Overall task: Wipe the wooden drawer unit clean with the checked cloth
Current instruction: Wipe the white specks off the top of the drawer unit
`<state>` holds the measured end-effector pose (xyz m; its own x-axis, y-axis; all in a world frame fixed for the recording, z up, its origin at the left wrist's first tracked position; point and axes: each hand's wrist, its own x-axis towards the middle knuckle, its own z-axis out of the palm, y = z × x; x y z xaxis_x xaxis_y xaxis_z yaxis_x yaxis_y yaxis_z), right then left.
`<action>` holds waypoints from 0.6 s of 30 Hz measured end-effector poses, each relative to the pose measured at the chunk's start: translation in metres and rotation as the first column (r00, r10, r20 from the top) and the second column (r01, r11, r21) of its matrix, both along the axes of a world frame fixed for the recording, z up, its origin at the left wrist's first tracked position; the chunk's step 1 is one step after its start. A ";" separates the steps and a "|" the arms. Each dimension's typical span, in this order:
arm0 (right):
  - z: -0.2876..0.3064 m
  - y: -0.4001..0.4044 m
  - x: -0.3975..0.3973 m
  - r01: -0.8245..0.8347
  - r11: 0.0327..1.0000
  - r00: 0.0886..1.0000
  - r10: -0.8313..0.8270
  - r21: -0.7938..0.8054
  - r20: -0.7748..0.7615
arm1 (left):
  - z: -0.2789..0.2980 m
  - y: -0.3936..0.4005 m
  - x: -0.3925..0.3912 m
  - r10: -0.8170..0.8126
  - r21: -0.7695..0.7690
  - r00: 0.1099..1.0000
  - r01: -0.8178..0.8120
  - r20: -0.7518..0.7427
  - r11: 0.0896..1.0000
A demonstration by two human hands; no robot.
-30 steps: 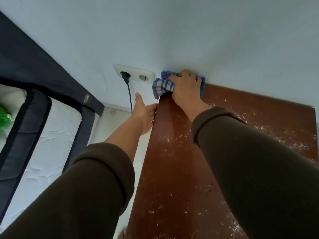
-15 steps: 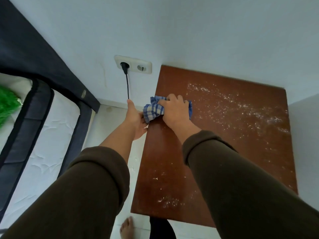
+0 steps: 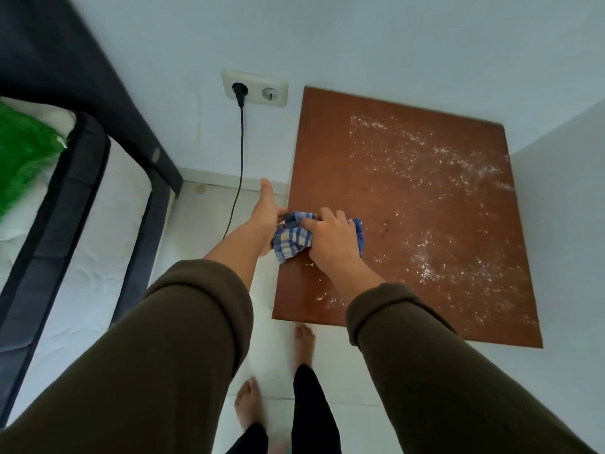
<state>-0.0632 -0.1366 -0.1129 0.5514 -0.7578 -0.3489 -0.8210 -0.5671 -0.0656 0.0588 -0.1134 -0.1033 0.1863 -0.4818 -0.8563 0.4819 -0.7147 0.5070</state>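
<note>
The wooden drawer unit shows its brown top from above, with white dust scattered over the right half and some near the front edge. My right hand presses the bunched blue checked cloth onto the top at its left edge. My left hand is cupped just off that left edge, fingers apart, touching the cloth's overhanging end. The strip behind the cloth along the left side looks free of dust.
A wall socket with a black plug and cable sits left of the unit. A bed with a dark frame and a green item stands at far left. My bare feet are on the white floor.
My right hand has dragged the cloth along the left edge from the back corner by the wall toward me. My left hand followed beside the edge. The view pulled back.
</note>
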 end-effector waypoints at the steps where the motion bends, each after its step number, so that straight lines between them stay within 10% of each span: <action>1: 0.001 0.004 -0.001 0.002 1.000 1.000 -0.002 0.003 -0.003 | 0.000 0.004 -0.002 -0.011 -0.003 1.000 0.011 0.014 1.000; 12: 0.038 -0.068 -0.003 0.037 0.993 0.985 -0.017 -0.111 0.174 | 0.020 -0.035 -0.010 -0.264 0.010 0.850 0.292 0.456 0.956; 18: 0.042 -0.179 0.006 0.069 0.977 0.979 -0.027 -0.203 0.203 | 0.009 -0.098 -0.009 -0.522 0.187 0.465 0.593 0.715 0.783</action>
